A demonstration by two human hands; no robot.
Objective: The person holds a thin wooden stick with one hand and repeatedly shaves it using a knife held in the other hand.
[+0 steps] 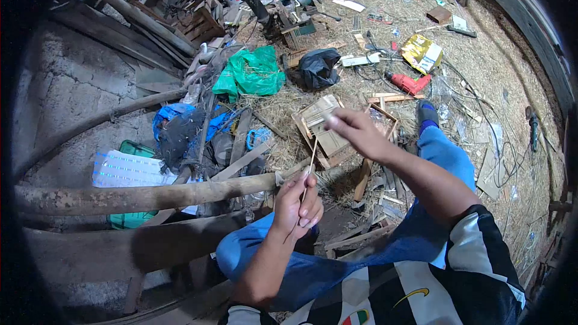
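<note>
In the head view, see a thin, straight, pale stick, apparently of wood [313, 156], rising at a slight tilt from the bare left hand [295, 207], in front of a low box of pale wooden slats [330, 142]. Judge the left grip as pinching: thumb and fingers pressed around the stick's lower part, with the upper end free. Above and to the right, find the bare right hand [359, 133], thumb close to the curled fingers; cannot tell from the fingertips (too blurred there) if pinching anything small.

Expect the stick to handle as very light, fairly stiff and easy to snap, perhaps splintery rather than slippery. Best taken low down, with gentle pressure and no sideways bending.

Around, on the straw-strewn ground [503, 78], note a red power drill [409, 83] near the right foot, a crumpled green plastic bag [250, 75], a crumpled black plastic bag [319, 67] and a shiny yellow-gold packet [415, 51]. To the left, find a thick, round wooden pole [150, 200], ending just beside the left hand and likely to hamper it. Also close by: legs in blue jeans [448, 156].
</note>
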